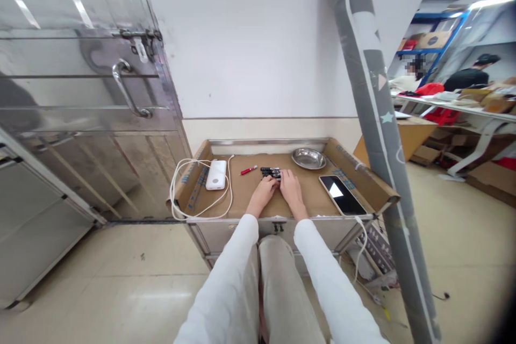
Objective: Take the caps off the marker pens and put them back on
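Both my hands rest on a cardboard-covered table [250,199] in front of me. My left hand [266,188] and my right hand [289,185] meet at a small bunch of black pens or markers [270,172], fingers curled around its near end. The bunch lies flat, pointing left. A single red pen [249,170] lies apart to the left of the bunch. My sleeves are white.
A white power bank [216,174] with a coiled white cable [181,193] sits at the table's left. A metal bowl [308,158] stands at the back right, a dark phone [342,194] at the right. A grey rolled mat [374,97] leans beside the table. People work at far right.
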Tool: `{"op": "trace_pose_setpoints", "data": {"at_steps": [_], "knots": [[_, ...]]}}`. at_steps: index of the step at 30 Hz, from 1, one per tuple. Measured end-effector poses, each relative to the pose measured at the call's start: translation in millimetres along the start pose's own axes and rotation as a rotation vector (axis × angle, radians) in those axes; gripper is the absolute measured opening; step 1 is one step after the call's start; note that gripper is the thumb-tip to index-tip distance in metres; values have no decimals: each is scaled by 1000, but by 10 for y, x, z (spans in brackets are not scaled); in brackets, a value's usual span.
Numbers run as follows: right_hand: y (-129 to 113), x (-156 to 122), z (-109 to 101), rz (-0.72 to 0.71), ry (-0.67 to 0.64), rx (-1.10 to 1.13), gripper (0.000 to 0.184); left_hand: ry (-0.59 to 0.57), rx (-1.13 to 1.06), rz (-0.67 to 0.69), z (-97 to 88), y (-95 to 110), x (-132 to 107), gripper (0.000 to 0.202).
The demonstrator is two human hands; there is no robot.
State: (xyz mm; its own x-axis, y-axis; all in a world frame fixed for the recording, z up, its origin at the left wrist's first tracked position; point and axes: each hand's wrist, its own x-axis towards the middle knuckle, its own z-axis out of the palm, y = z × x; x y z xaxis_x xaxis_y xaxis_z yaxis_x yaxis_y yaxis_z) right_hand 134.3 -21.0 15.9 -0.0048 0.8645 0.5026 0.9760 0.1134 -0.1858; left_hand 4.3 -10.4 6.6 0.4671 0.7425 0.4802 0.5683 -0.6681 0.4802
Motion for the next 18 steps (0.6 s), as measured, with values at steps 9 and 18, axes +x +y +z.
{"op": "trace_pose_setpoints", "data": {"at_steps": [9,18], "knots": [[17,-6,5,33,10,34,30,-55,29,80,-63,60,-26,19],[0,-21,11,22,-26,121,31,24,-23,-52,16,-25,-45,10]]}}
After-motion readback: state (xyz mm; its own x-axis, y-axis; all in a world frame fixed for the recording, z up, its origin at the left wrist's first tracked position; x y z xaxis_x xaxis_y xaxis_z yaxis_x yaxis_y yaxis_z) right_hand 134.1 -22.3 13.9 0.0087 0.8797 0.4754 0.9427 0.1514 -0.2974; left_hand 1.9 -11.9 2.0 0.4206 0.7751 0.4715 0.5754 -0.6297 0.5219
